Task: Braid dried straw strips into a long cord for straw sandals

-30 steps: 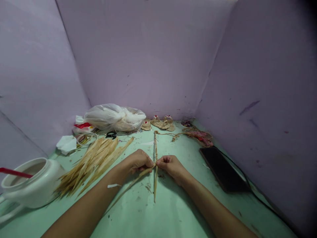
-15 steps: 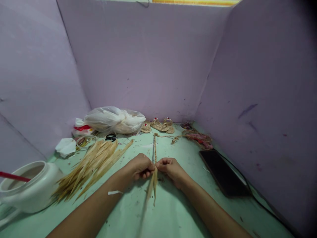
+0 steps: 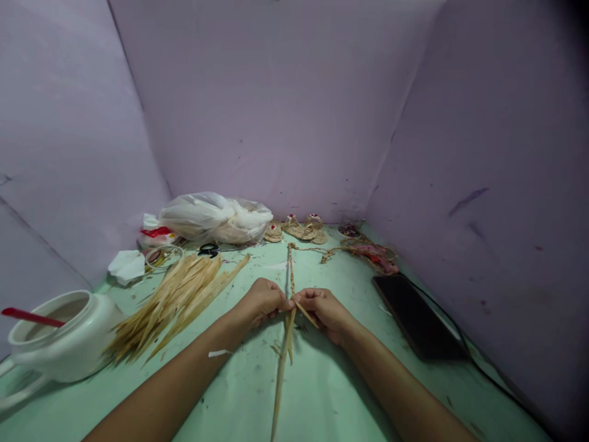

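A thin braid of dried husk strips [image 3: 291, 270] runs away from me across the middle of the green tabletop. At its near end my left hand [image 3: 267, 301] is closed, thumb and fingertips pinching the braid. My right hand [image 3: 324, 310] meets it there, closed in a pinch on a husk strip [image 3: 305, 313] that angles down to the right across its fingers. Loose strip ends [image 3: 281, 368] hang toward me below both hands, one long and one shorter. A pile of dried husk strips [image 3: 179, 301] lies left of my left hand.
A white pot [image 3: 69, 344] with a red stick [image 3: 32, 317] stands at the left. Behind are a plastic bag [image 3: 216, 218], scissors [image 3: 208, 250], small woven slippers [image 3: 299, 228] and tangled cord [image 3: 370, 255]. A dark phone [image 3: 418, 316] with a cable lies right. Purple walls enclose the table.
One strip has swung from hanging below the braid to lying diagonally over my right fingers. Both hands stay pinched at the braid's near end. The view has shifted slightly.
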Demonstrator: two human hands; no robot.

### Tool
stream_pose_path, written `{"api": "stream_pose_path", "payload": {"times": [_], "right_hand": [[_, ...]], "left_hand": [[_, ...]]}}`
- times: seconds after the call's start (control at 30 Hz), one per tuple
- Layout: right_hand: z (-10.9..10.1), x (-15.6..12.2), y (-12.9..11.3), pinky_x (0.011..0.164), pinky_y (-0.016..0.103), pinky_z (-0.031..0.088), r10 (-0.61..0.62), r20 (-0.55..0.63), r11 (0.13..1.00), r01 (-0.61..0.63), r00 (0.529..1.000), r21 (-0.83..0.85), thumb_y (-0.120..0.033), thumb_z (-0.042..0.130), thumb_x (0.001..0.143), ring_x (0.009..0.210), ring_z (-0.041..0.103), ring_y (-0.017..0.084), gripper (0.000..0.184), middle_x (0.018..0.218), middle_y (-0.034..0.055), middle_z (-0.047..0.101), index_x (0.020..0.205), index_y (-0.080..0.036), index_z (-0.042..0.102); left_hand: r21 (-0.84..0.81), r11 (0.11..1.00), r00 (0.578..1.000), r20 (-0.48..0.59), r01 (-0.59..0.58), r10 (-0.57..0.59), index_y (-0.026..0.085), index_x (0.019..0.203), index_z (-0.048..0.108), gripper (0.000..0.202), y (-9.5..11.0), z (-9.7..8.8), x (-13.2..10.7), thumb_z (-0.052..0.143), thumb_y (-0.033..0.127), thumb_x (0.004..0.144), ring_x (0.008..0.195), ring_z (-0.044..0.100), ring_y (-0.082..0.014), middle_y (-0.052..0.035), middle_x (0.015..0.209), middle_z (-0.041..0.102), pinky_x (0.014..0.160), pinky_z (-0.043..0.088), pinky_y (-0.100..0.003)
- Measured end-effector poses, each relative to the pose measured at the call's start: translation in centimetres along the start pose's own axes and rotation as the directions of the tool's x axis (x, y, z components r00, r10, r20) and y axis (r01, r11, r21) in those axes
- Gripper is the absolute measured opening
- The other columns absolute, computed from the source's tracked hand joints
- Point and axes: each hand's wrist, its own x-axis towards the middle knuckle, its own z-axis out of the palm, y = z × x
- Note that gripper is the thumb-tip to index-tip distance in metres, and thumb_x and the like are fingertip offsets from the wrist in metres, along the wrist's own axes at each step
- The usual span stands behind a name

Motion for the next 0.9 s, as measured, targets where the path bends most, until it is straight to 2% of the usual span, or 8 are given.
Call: {"api": "stream_pose_path", "payload": {"times": [0.07, 0.13, 0.3, 0.43, 0.53, 0.7, 0.77, 0.9], "right_hand": [[0.0, 0.0, 0.0, 0.034, 0.019, 0.016, 0.005, -0.001, 1.000, -0.005, 1.000, 0.015, -0.023, 0.064, 0.054, 0.032, 0.030, 0.003, 0.015, 0.039, -0.0053, 0.045, 0.060, -0.013, 0.055], [0.2, -0.1, -0.1, 0.034, 0.019, 0.015, -0.001, 0.002, 1.000, 0.001, 1.000, 0.018, -0.023, 0.065, 0.053, 0.031, 0.029, 0.002, 0.016, 0.039, -0.0055, 0.045, 0.059, -0.013, 0.055], [0.2, 0.0, -0.1, 0.035, 0.018, 0.016, -0.035, 0.027, 0.999, 0.035, 0.999, 0.009, -0.024, 0.066, 0.051, 0.033, 0.031, 0.002, 0.017, 0.042, -0.0036, 0.050, 0.057, -0.013, 0.055], [-0.1, 0.1, -0.1, 0.035, 0.019, 0.012, -0.028, 0.084, 0.999, 0.027, 0.996, 0.020, -0.025, 0.065, 0.052, 0.034, 0.029, 0.002, 0.017, 0.044, -0.0022, 0.052, 0.058, -0.012, 0.057], [-0.2, 0.0, -0.1, 0.035, 0.019, 0.009, -0.047, 0.095, 0.998, 0.043, 0.994, 0.046, -0.024, 0.066, 0.052, 0.033, 0.024, 0.001, 0.017, 0.041, -0.0048, 0.046, 0.057, -0.011, 0.056], [0.0, -0.1, 0.0, 0.037, 0.019, 0.013, -0.085, 0.097, 0.995, 0.079, 0.992, 0.062, -0.026, 0.068, 0.054, 0.035, 0.024, 0.001, 0.021, 0.039, -0.0055, 0.042, 0.053, -0.012, 0.051], [0.0, -0.1, 0.1, 0.038, 0.018, 0.016, -0.101, 0.091, 0.994, 0.097, 0.991, 0.053, -0.028, 0.068, 0.054, 0.036, 0.027, 0.002, 0.023, 0.042, -0.0038, 0.046, 0.054, -0.012, 0.052], [0.0, 0.0, 0.3, 0.040, 0.019, 0.023, -0.121, 0.090, 0.992, 0.118, 0.989, 0.043, -0.030, 0.067, 0.056, 0.039, 0.037, 0.004, 0.022, 0.047, -0.0007, 0.052, 0.056, -0.012, 0.054]], "left_hand": [[-0.085, 0.996, 1.000, 0.017, -0.004, 0.006, 0.014, 0.069, 0.051, 0.013, 0.1, 0.2, 0.0, 0.057, 0.013, 0.057, 0.029, 0.033, -0.0051, 0.0067, 0.035, 0.042, 0.031, 0.019, -0.016], [-0.168, 0.986, 0.995, 0.099, 0.017, 0.000, 0.014, 0.075, 0.051, 0.017, 0.0, 0.4, 0.1, 0.053, 0.008, 0.059, 0.029, 0.035, -0.0052, 0.0059, 0.038, 0.045, 0.031, 0.022, -0.016], [-0.247, 0.964, 0.961, 0.277, 0.098, -0.027, 0.011, 0.063, 0.053, 0.003, -0.7, 0.3, 1.0, 0.052, 0.009, 0.060, 0.035, 0.044, -0.0062, 0.0002, 0.045, 0.052, 0.034, 0.032, -0.017], [-0.164, 0.985, 0.976, 0.218, 0.057, -0.020, 0.012, 0.052, 0.049, 0.007, -0.7, 0.2, 1.1, 0.054, 0.013, 0.057, 0.031, 0.039, -0.0061, 0.0017, 0.039, 0.047, 0.030, 0.027, -0.017], [-0.115, 0.993, 0.987, 0.156, 0.041, -0.022, 0.014, 0.050, 0.046, 0.009, -0.4, 0.4, 0.8, 0.055, 0.013, 0.053, 0.029, 0.032, -0.0048, 0.0046, 0.035, 0.041, 0.029, 0.019, -0.017], [-0.057, 0.998, 0.994, 0.113, 0.008, -0.001, 0.015, 0.047, 0.043, 0.013, -0.3, 0.6, 0.5, 0.055, 0.016, 0.051, 0.029, 0.030, -0.0051, 0.0050, 0.033, 0.037, 0.028, 0.017, -0.018], [-0.079, 0.997, 0.989, 0.142, -0.026, 0.037, 0.015, 0.049, 0.044, 0.013, -0.4, 0.4, 0.5, 0.057, 0.017, 0.051, 0.029, 0.033, -0.0057, 0.0046, 0.035, 0.040, 0.029, 0.020, -0.018], [-0.158, 0.986, 0.950, 0.300, -0.045, 0.092, 0.013, 0.056, 0.052, 0.009, -0.6, -0.2, 0.6, 0.056, 0.021, 0.055, 0.033, 0.040, -0.0071, 0.0019, 0.041, 0.046, 0.031, 0.027, -0.018]]}}
